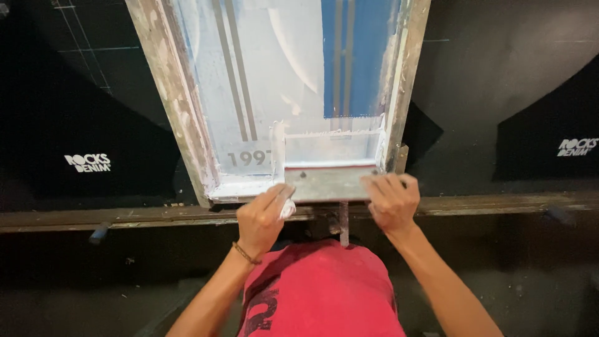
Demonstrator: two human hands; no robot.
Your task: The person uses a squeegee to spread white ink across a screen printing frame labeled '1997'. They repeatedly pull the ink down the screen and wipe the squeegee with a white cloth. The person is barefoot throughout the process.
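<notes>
Both hands (262, 215) (392, 200) on metal squeegee (329, 183), seemingly.

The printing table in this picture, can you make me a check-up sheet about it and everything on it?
Surface: long dark printing table with black fabric panels laid flat; a worn wooden rail runs along its near edge.
Job's things: wooden-framed printing screen, mesh blue and whitish with grey stripes, smeared with white ink; metal-backed squeegee at the screen's near end.
Clutter: dried white ink on the frame; a small dark knob under the rail.
Grippers: left hand and right hand each grip one end of the squeegee; a thin bracelet sits on the left wrist.
Cables: nothing seen.
Surroundings: red shirt below; dark floor.
</notes>
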